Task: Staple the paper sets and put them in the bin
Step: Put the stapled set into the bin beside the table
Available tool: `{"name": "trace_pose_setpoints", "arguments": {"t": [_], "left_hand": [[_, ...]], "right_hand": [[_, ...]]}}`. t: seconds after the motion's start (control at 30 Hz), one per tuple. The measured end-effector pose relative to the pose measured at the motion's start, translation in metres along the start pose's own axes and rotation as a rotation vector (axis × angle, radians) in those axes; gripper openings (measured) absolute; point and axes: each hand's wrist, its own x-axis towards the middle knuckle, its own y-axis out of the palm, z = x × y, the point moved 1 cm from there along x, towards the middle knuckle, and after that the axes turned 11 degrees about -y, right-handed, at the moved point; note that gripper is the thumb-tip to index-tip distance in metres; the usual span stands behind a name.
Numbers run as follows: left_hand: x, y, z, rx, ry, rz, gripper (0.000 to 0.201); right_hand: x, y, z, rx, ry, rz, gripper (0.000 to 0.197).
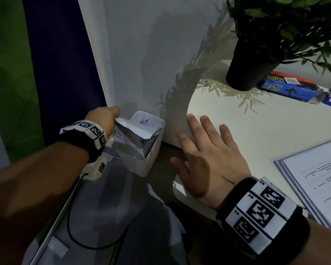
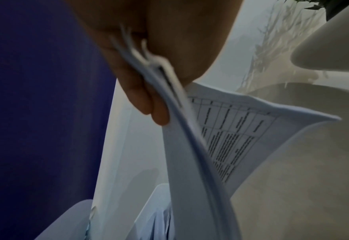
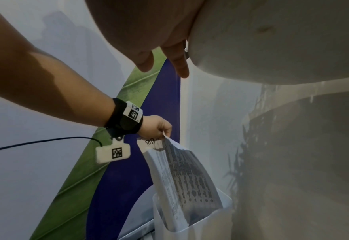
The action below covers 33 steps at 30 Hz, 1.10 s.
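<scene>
The left hand (image 1: 105,116) pinches the top corner of a printed paper set (image 1: 131,139) between thumb and curled fingers, and the sheets hang down from that pinch with their lower end already inside the white plastic bin (image 1: 151,161). The left wrist view shows the pinch close up: several sheets gathered at one corner, fanning apart below it, a table of dark text on the inner page. Whether a staple sits at that corner cannot be told (the corner is blurred and mostly behind the fingers (image 2: 157,113)). From the right wrist view the set (image 3: 182,175) curves down into the bin (image 3: 210,227), which stands on the floor against the wall, beside the rounded end of the white bench (image 1: 256,121).

The right hand (image 1: 203,155) is spread flat and holds nothing, its fingers straight and resting on the bench edge.

As a judgement, this set is at the last step: it needs only to be let go so that it drops fully in. Other paper edges seem to show in the bin (image 2: 147,211) under it, so at least one earlier set looks already delivered. More work remains. A stack of printed sheets (image 1: 317,180) lies on the bench at the right, apparently unsorted and still to be stapled. A blue box marked STAPLES (image 1: 287,88) lies behind the black plant pot (image 1: 246,71); no stapler can be clearly made out.
</scene>
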Motion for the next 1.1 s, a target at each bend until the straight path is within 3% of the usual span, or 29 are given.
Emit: {"name": "trace_pose_setpoints", "arguments": {"t": [0.27,0.4,0.47,0.83,1.03,1.1], "left_hand": [[0.028,-0.019,-0.031,0.005,0.039,0.000,0.025],[0.040,-0.030,-0.026,-0.009,-0.074,-0.064,0.031],[0.040,-0.029,-0.019,-0.029,-0.094,-0.016,0.030],[0.035,0.014,-0.026,0.046,0.037,0.064,0.016],[0.056,0.037,-0.043,-0.025,-0.031,0.103,0.033],[0.061,0.040,-0.045,-0.034,-0.042,0.042,0.034]], "right_hand": [[0.000,0.001,0.000,-0.029,-0.022,-0.027,0.060],[0.001,0.003,-0.001,-0.044,-0.028,-0.032,0.060],[0.001,0.003,-0.001,-0.038,-0.030,-0.040,0.061],[0.001,0.004,0.000,-0.052,-0.046,-0.088,0.064],[0.001,0.004,0.001,-0.067,-0.044,-0.077,0.064],[0.001,0.005,0.001,-0.076,-0.045,-0.077,0.063]]}}
